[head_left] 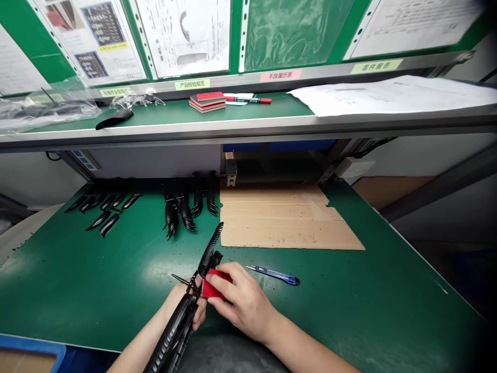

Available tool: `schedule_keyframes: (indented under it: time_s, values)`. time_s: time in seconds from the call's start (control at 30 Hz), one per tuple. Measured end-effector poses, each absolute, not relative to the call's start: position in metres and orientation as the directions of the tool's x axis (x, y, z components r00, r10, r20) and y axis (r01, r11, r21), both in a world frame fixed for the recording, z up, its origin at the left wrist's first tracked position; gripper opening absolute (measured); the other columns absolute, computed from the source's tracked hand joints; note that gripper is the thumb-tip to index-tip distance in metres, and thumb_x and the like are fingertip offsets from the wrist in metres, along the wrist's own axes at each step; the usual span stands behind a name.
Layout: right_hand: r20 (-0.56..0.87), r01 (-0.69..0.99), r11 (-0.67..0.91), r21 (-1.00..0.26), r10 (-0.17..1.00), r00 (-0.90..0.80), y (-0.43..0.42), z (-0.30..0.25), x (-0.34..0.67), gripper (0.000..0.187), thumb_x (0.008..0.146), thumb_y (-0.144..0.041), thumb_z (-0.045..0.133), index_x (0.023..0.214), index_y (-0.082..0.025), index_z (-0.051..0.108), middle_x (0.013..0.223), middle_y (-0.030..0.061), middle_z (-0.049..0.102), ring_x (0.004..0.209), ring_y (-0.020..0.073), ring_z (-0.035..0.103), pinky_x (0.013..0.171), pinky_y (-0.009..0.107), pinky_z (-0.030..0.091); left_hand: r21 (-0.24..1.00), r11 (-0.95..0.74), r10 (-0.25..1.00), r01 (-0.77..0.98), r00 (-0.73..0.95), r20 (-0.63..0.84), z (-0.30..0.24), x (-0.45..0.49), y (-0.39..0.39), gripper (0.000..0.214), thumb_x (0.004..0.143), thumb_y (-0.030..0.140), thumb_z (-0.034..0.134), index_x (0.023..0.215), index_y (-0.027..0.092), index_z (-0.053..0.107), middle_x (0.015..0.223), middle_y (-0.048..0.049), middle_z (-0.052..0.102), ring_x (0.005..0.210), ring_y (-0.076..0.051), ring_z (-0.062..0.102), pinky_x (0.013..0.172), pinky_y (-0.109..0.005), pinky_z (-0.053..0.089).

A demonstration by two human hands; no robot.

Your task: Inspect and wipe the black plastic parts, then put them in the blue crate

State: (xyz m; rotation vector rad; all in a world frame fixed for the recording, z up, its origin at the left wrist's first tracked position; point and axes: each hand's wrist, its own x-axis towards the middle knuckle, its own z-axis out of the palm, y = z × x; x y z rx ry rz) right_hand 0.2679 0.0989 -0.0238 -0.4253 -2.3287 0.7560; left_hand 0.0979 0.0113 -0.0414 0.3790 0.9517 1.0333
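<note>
My left hand [177,296] is closed around the middle of a black plastic moulded part [173,326] with long, ribbed, wing-like pieces joined by a thin runner. The part runs slanting from the bottom edge up toward the table's middle and hides some of that hand. Between the fingers and thumb of my right hand [246,303] is a small red sanding pad [216,286], held against or very close to the part near its joint. To the right of it, a blue utility knife [275,274] lies on the green table.
Several black moulded parts [180,207] lie at the back, with more [111,207] at the left. A cardboard sheet [287,220] covers the back right. The shelf [163,116] above holds stacked red pads [207,102], a red marker [252,100] and paper [388,96].
</note>
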Motion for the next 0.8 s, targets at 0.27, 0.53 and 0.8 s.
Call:
schedule_keyframes:
  time_s: [0.27, 0.53, 0.8]
  values:
    - [0.484, 0.153, 0.756, -0.637, 0.546, -0.683, 0.094, -0.021, 0.266, 0.024, 0.096, -0.025, 0.052, 0.119, -0.019, 0.057, 0.106, 0.0110, 0.050, 0.095, 0.0264, 0.049, 0.079, 0.040, 0.048, 0.662, 0.519, 0.851, -0.540, 0.249, -0.463, -0.040, 0.094, 0.009, 0.064, 0.084, 0.057, 0.048, 0.035, 0.016, 0.042, 0.030, 0.0004, 0.033, 0.028, -0.009, 0.035, 0.040, -0.025, 0.024]
    - [0.519, 0.133, 0.710, -0.692, 0.616, -0.593, 0.088, -0.022, 0.264, 0.023, 0.093, -0.020, 0.054, 0.115, -0.021, 0.058, 0.107, 0.0094, 0.049, 0.094, 0.0250, 0.050, 0.079, 0.040, 0.046, 0.666, 0.516, 0.854, -0.539, 0.262, -0.450, -0.036, 0.093, 0.005, 0.069, 0.085, 0.057, 0.048, 0.031, 0.016, 0.039, 0.028, 0.0005, 0.031, 0.026, -0.008, 0.034, 0.040, -0.025, 0.026]
    - [0.442, 0.096, 0.643, -0.760, 0.620, -0.649, 0.084, -0.027, 0.267, 0.031, 0.095, -0.020, 0.049, 0.126, -0.020, 0.052, 0.117, 0.0118, 0.046, 0.104, 0.0262, 0.048, 0.087, 0.043, 0.046, 0.678, 0.483, 0.871, -0.554, 0.218, -0.441, -0.035, 0.100, 0.005, 0.064, 0.084, 0.057, 0.052, 0.037, 0.018, 0.034, 0.030, 0.0017, 0.034, 0.027, -0.009, 0.034, 0.040, -0.025, 0.025]
